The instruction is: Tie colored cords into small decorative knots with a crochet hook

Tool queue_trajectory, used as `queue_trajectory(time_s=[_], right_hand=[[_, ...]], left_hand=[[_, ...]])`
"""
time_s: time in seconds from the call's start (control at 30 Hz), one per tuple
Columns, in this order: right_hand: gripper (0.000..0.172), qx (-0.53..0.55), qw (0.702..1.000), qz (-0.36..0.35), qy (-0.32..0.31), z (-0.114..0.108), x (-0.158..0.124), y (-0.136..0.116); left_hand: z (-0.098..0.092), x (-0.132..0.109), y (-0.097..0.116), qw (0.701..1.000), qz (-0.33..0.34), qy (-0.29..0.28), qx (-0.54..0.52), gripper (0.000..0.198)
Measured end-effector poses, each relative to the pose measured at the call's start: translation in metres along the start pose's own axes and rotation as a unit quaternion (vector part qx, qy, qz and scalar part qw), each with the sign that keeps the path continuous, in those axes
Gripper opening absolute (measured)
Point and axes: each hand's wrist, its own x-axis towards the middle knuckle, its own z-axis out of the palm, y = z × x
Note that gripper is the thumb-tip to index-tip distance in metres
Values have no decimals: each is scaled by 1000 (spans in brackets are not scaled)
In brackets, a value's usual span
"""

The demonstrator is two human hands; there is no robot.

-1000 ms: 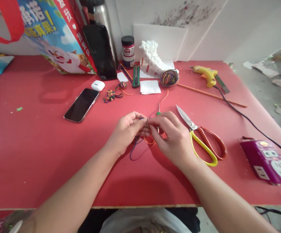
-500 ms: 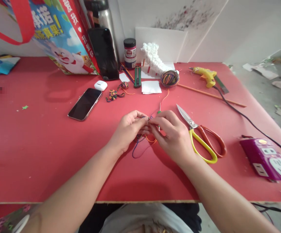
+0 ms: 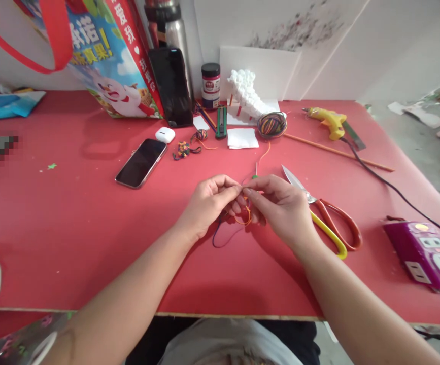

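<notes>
My left hand pinches a thin multicoloured cord between thumb and forefinger. Thumb and forefinger of my right hand close on the same cord, the fingertips of both hands meeting above the table. Orange and purple stretches of it show under the fingers, and a dark blue loop hangs below on the left. Just behind my right hand a thin needle-like stick with a green part pokes out, mostly hidden. An orange strand leads back toward a ball of multicoloured cord. Scissors lie partly behind my right hand.
On the red table lie a phone, a white earbud case, a small knotted cord piece and a green cutter. A yellow glue gun trails its cable past a purple power strip at right.
My right fingertips have come against my left ones, and the right hand has turned slightly. More orange cord shows beneath the fingers. The whole view has shifted a little.
</notes>
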Motion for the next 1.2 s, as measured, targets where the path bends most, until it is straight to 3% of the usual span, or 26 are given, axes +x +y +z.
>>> queue_trajectory(time_s=[0.3,0.53,0.77,0.97,1.2], right_hand=[[36,53,996,60,-35,-6,6,1],[28,83,992,71,-67,-8,7,9],[36,85,994,45,-53,-4,5,4],[30,119,992,34,-27,-2,6,6],[36,160,986,53,-11,-2,7,4]], left_hand=[[-2,3,-1,1000,12,-12,-20,17],[-2,3,-1,1000,8,-6,-15,21],[0,1,0,1000,-5,-2,-25,30],[-1,2,-1,998,-21,-27,-59,33],[3,1,-2,999,14,-17,-26,40]])
